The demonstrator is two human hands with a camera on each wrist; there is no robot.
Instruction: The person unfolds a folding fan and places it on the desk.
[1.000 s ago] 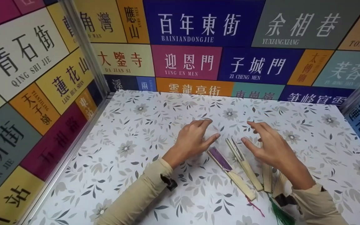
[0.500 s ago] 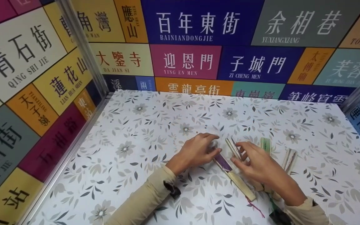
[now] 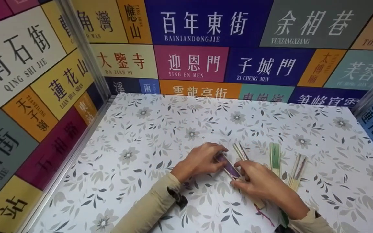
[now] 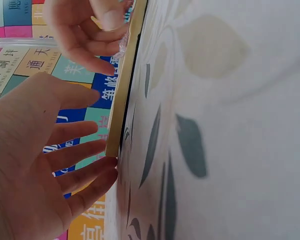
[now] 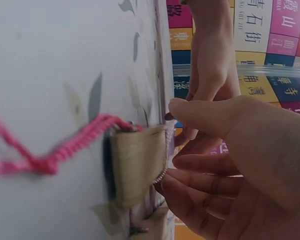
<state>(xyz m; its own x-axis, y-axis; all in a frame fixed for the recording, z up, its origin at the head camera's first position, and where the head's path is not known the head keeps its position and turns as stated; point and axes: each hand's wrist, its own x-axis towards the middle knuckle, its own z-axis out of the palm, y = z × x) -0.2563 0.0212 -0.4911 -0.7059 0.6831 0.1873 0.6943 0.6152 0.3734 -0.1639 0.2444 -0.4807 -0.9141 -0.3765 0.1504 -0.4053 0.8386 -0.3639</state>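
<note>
On the white, grey-flowered bench we saw a slim purple-and-pale-wood folded fan, left grip by its far end, right grip around its middle, both loosely open, clasping nothing.

Leftmost fan is lying on table, left hand sitting at its far end, right hand by its middle | second fan, third fan, rightmost fan are following toward table's right edge | back panel is standing behind far edge
</note>
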